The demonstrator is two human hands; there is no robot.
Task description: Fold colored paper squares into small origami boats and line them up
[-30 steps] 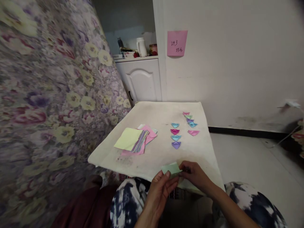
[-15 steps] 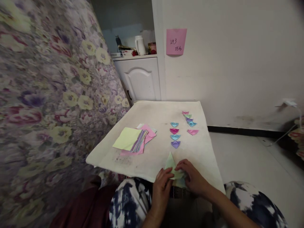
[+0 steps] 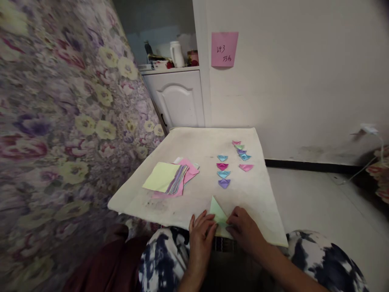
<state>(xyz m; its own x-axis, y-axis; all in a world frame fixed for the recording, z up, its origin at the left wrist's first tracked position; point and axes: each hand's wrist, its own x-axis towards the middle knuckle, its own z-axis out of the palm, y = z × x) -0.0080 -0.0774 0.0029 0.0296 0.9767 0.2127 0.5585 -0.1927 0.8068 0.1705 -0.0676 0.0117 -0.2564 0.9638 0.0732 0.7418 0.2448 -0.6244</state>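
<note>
A pale green sheet of paper [image 3: 218, 211], folded into a triangle with its point facing away from me, lies at the near edge of the table. Its left side is held by my left hand [image 3: 202, 230], fingers bent and thumb close to the lower edge. My right hand [image 3: 244, 228] pinches the right corner, and its fingertips partly cover that corner. Beyond the sheet stand small folded paper pieces in a column, a purple one [image 3: 224, 183] nearest. Further right lie a pink folded piece [image 3: 246, 167] and an overlapping row with a blue one [image 3: 244, 157].
A stack of coloured paper [image 3: 161, 177], yellow on top, lies on the left of the cloth-covered table [image 3: 197, 142]. Floral curtain [image 3: 75, 134] hangs at left. Behind are a white cabinet [image 3: 179, 99] and a wall with a pink note [image 3: 224, 49].
My left hand has shifted slightly left, and the right hand now grips the right corner. The green triangle has turned a little and lies more uncovered. The view has tilted slightly.
</note>
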